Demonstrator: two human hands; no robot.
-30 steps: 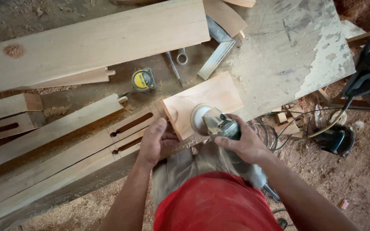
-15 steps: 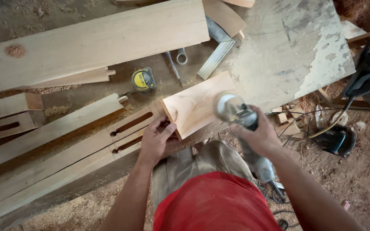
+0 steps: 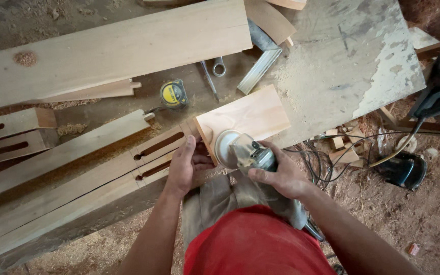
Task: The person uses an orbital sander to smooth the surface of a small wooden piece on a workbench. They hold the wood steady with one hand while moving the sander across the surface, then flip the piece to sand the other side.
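Since half a second ago the angle grinder (image 3: 243, 153) swung back left onto the near edge of the wood block (image 3: 245, 118), right hand (image 3: 281, 175) wrapped tight around it. Left hand (image 3: 185, 165), fingers together, presses the block's left corner on the bench (image 3: 352, 61).

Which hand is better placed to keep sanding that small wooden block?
The right hand: it already grips the sander, whose disc sits on the wooden block. The left hand is steadying the block's near edge.
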